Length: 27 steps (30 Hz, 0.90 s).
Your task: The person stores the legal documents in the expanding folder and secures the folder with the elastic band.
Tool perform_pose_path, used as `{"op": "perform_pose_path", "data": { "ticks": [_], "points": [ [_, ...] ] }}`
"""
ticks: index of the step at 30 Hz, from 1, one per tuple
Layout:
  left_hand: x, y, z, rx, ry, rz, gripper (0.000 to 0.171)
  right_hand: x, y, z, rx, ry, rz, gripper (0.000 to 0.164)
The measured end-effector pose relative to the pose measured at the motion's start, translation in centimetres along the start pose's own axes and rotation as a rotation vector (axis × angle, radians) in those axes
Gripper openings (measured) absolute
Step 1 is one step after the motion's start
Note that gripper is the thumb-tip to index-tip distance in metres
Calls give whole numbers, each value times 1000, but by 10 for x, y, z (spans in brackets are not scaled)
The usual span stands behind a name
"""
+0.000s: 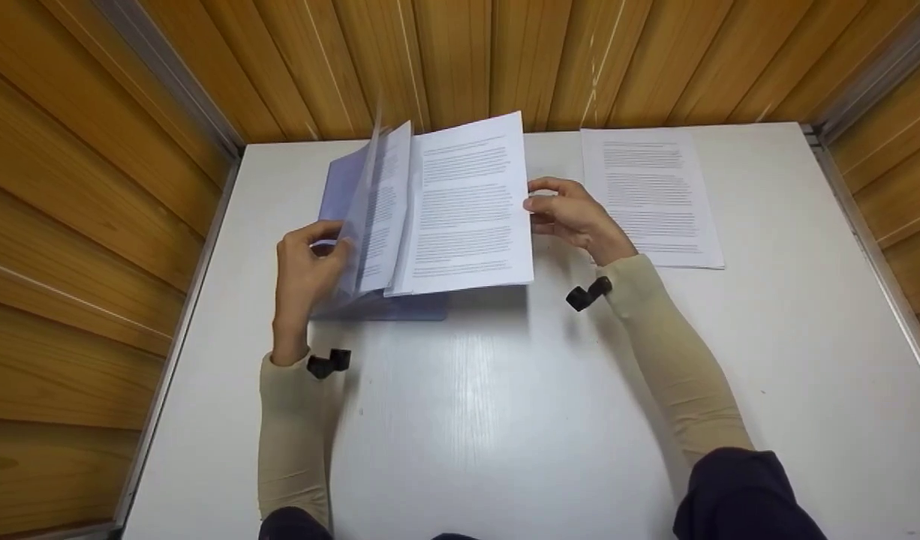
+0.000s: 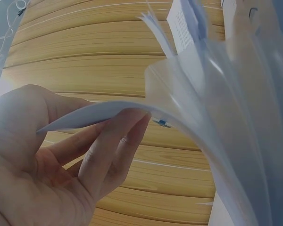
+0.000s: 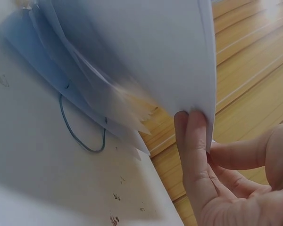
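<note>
A blue display folder point(image 1: 344, 180) with clear plastic pockets point(image 2: 217, 94) is spread open at the table's far middle. My left hand point(image 1: 306, 262) pinches the outer edge of several pockets between thumb and fingers; in the left wrist view they bend in a curve. Printed sheets point(image 1: 471, 210) face up at the folder's right side, raised off the table. Their right edge is pinched by my right hand point(image 1: 572, 214), thumb on the printed face and fingers behind. From the right wrist view, the sheets' blank-looking back point(image 3: 165, 56) shows. The folder's spine is hidden.
Another printed stack point(image 1: 651, 195) lies on the white table point(image 1: 445, 420) at the back right, partly behind my right hand. A thin elastic cord point(image 3: 73, 135) loops from the folder's blue cover. Wood-plank walls point(image 1: 452, 60) bound the table's back and sides.
</note>
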<state>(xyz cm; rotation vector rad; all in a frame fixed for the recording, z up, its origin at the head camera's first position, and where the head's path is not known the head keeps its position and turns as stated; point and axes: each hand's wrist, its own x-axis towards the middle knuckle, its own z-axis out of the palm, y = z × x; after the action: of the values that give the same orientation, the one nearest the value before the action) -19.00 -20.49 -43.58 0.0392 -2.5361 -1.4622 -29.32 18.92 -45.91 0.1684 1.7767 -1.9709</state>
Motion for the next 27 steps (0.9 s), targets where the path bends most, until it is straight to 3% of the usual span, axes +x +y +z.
{"op": "perform_pose_path", "data": {
  "ticks": [16, 27],
  "points": [
    [2, 0, 1, -16, -15, 28, 28, 7, -2, 16, -28, 23, -11, 30],
    [2, 0, 0, -1, -16, 11, 28, 13, 0, 35, -29, 10, 2, 29]
  ]
}}
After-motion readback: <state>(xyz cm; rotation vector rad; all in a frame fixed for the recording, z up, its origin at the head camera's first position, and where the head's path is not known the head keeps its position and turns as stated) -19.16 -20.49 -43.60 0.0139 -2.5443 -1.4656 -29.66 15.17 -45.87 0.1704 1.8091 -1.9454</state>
